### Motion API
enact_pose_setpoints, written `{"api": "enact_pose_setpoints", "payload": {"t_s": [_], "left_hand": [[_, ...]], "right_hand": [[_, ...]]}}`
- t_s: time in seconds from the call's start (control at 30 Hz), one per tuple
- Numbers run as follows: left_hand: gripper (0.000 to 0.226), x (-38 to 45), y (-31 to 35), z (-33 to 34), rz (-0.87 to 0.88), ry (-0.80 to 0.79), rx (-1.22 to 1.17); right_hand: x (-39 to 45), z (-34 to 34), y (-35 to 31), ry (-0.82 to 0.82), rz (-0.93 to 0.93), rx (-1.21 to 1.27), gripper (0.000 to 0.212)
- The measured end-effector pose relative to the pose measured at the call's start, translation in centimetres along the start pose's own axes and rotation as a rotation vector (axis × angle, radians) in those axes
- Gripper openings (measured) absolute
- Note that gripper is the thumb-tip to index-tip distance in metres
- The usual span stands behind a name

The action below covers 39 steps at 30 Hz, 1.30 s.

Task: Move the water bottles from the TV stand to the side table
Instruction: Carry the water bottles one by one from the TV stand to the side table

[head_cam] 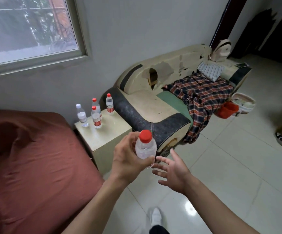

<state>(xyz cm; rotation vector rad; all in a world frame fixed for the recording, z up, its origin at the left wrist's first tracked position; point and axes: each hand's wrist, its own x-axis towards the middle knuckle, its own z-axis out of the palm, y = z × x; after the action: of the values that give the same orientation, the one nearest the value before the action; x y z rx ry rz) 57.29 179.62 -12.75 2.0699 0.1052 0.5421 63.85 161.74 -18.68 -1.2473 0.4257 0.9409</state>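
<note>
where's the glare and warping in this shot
Head view: glare on the floor tiles near the foot and a sheen on the side table top; the wide lens bends the window frame; the held bottle looks slightly soft.

Side table (113, 132) carries four upright water bottles (96, 117) (one white-capped, three red-capped).

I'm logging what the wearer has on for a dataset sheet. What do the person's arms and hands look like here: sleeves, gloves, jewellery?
Both forearms are bare as far as the frame shows, with no sleeve edge in view. The left hand and right hand wear no gloves, and no watch, bracelet or ring is visible on either wrist or on the fingers.
</note>
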Motion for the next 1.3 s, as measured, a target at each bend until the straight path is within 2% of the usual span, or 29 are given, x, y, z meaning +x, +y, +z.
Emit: {"api": "enact_pose_setpoints", "payload": {"t_s": [0.23,0.57,0.73,1.03,1.3], "left_hand": [[0.062,7.2,-3.4,2.5,-0.091,-0.001,0.062],[0.062,21.2,-5.6,7.9,-0.127,0.049,0.13],[0.066,25.8,-6.6,8.7,-0.15,0.084,0.139],[0.058,32.8,-12.8,7.3,-0.218,0.106,0.131],[0.052,40.9,-19.5,4.8,-0.253,0.117,0.07]], "right_hand": [[7.4,-0.2,-4.8,-0.027,0.07,-0.027,0.071],[17.8,-2.2,-18.0,-0.057,0.091,-0.145,0.065],[22.5,-1.9,-22.4,-0.058,0.091,-0.205,0.065],[31.3,2.4,-26.5,-0.047,0.123,-0.309,0.062],[38.0,8.9,-32.4,0.017,0.131,-0.389,0.06]]}}
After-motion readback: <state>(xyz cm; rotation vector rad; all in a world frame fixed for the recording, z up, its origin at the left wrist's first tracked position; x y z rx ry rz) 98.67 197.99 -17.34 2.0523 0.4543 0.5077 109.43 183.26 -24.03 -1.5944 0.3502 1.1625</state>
